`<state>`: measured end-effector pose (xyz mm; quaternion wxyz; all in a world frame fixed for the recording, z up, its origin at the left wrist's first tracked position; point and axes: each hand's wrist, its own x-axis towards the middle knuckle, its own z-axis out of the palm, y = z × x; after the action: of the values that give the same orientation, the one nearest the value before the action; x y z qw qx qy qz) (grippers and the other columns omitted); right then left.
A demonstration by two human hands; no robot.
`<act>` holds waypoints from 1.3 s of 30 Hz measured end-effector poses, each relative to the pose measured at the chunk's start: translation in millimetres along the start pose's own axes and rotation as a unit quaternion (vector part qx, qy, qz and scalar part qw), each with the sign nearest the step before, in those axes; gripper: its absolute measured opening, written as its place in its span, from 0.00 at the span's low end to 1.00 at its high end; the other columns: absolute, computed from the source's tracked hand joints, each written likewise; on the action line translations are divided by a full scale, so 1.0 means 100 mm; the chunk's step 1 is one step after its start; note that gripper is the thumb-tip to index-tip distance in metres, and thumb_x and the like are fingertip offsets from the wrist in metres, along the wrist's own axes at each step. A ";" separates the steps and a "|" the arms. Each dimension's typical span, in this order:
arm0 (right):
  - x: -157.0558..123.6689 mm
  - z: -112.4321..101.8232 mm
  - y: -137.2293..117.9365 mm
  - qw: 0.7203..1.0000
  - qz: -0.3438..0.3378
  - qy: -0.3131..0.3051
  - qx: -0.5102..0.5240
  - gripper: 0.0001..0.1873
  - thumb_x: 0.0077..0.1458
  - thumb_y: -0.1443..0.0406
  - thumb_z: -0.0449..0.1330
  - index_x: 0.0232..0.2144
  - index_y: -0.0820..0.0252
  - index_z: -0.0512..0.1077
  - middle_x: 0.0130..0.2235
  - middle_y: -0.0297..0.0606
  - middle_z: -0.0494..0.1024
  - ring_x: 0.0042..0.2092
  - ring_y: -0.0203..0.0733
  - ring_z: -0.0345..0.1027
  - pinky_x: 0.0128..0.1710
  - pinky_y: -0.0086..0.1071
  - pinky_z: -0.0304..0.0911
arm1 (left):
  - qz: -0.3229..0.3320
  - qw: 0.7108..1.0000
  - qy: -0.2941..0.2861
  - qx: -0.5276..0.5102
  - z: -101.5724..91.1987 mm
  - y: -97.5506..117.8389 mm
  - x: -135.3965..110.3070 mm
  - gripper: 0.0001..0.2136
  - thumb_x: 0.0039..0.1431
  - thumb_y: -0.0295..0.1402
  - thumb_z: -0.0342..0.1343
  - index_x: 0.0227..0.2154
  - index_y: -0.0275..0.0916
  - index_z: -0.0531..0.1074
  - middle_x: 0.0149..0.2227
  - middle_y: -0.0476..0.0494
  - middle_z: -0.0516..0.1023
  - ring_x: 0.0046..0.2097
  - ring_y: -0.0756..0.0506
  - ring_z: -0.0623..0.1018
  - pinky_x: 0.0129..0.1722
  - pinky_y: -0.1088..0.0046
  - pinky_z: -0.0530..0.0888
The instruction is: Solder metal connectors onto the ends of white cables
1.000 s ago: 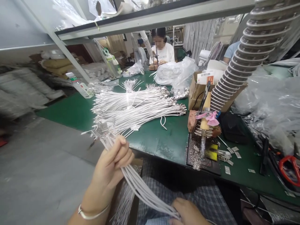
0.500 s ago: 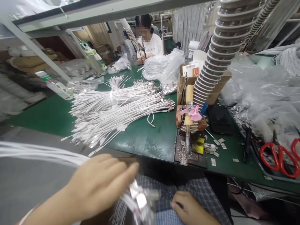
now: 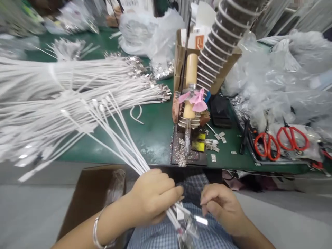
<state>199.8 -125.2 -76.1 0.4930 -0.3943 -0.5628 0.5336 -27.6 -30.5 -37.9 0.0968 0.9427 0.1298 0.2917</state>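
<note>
Since half a second ago the view has dipped toward the lap, and the left hand (image 3: 153, 199) has swung its cable bundle (image 3: 116, 138) around: the white strands that trailed off to the left now fan up and to the left from the fist, over the edge of the bench (image 3: 155, 136). I see that grip pressed tight around the bundle, fingers wrapped over and thumb underneath. The metal plugs (image 3: 188, 223) stick out just below and right of the fist, above the checked cloth on the lap.

The right hand (image 3: 223, 207) has come up a little and sits just beside those plugs. Its fingertips (image 3: 204, 204) are curled together right at one shiny end, but I cannot tell whether that grip actually pinches it.

On the bench behind, a much bigger cable heap (image 3: 77, 79) lies well apart from the held strands. Right of it a soldering iron (image 3: 191, 69) stands upright in its holder, and red scissors (image 3: 267, 147) lie farther right. An open cardboard box (image 3: 88, 193) sits under the left forearm.
</note>
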 end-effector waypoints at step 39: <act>0.52 0.27 -0.25 0.963 -0.099 -0.061 -0.244 0.05 0.62 0.64 0.58 0.40 0.57 0.72 0.27 0.35 0.76 0.28 0.38 0.70 0.31 0.30 0.66 | -0.042 0.999 0.012 0.010 0.10 -0.17 -0.04 0.13 0.67 0.23 0.44 0.31 0.37 0.72 0.19 0.50 0.68 0.21 0.48 0.65 0.23 0.67 0.56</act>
<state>165.0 -83.8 -42.9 0.3969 -0.4116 -0.7410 0.3520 -27.8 -16.5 -52.6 0.0980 0.9336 0.1735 0.2976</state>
